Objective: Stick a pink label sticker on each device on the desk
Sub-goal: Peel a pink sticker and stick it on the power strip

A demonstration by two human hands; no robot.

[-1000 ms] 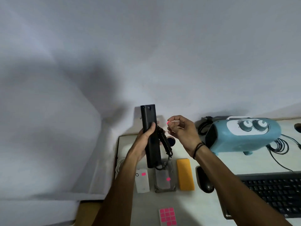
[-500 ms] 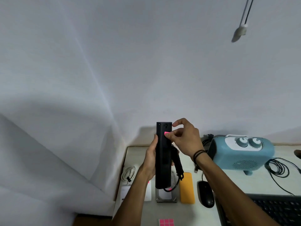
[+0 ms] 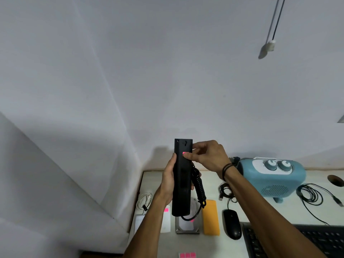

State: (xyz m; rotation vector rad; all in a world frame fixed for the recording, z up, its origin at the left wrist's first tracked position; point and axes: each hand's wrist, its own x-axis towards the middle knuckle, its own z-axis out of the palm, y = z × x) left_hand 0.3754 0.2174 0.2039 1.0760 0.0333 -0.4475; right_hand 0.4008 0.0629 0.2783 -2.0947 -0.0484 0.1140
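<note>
My left hand [image 3: 168, 180] holds a long black handset [image 3: 182, 183] upright above the desk, its coiled black cord [image 3: 200, 190] hanging down on the right. My right hand [image 3: 206, 155] grips the handset's upper end, and its thumb presses a pink sticker [image 3: 184, 154] onto the dark face. Below, a white device [image 3: 166, 219] carries a pink sticker, and so does the silver hard drive [image 3: 187, 227]. The sticker sheet [image 3: 187, 255] lies at the bottom edge of the view.
On the white desk [image 3: 210, 246] lie a yellow case [image 3: 210, 217], a black mouse [image 3: 232, 227], a black keyboard [image 3: 320, 241], a blue speaker-like device [image 3: 273, 178], a coiled white cable [image 3: 144, 201] and black cables [image 3: 310, 195]. The wall stands close behind.
My right hand brought the pink sticker from beside the handset onto its upper face and now presses it. The view tilted up, so less desk shows.
</note>
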